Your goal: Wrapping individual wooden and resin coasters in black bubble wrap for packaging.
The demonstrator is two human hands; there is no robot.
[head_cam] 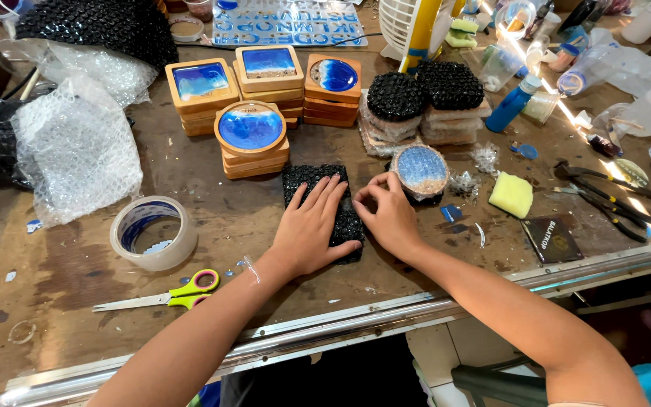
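Plainly, both hands were at a black wrapped parcel near the front edge of the table.

The parcel [318,203], a rectangle in black bubble wrap, lay flat with its long axis running from the front edge toward the back. The left hand [310,226] pressed on it, palm down and fingers spread, gripping nothing. The right hand [387,215] had its fingertips pinched together at the parcel's right edge; I could not tell what they held. A round blue coaster [421,171] sat just beside that hand, with stacks of wooden coasters [250,139] close behind the parcel. A tape roll [154,232] and scissors [163,296] lay well to the left, and a yellow sponge [511,194] and pliers [612,200] to the right. Bare table [77,264] showed between tape and parcel.
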